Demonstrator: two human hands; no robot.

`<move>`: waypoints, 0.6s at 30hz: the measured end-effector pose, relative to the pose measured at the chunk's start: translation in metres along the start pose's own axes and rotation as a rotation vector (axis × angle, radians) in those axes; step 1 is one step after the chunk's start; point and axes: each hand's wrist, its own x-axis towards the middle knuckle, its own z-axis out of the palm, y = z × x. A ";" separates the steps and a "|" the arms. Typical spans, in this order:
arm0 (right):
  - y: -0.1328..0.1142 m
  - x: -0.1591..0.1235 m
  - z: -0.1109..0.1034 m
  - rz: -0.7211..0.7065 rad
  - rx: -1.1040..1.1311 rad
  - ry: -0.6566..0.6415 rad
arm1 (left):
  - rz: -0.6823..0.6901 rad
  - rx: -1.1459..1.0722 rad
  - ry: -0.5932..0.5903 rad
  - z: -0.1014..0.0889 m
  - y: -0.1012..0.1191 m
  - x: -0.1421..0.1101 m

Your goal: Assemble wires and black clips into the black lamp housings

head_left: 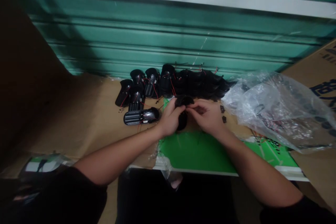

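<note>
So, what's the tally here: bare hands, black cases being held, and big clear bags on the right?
Hands: 2, left hand and right hand
Held black case: 1
Clear bag: 1
Total: 4
The other black cases overlap too much to count.

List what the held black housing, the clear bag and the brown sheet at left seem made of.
Black housing: probably moulded plastic, given its smooth curved shell; shadow leaves its finish unclear.
Clear bag: thin, shiny plastic film, shown by crinkles, glints and see-through sides.
Brown sheet: likely cardboard, from its matte tan surface.
</note>
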 end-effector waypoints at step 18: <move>-0.009 0.013 -0.008 0.420 0.320 -0.192 | -0.093 -0.199 -0.036 0.006 0.003 0.003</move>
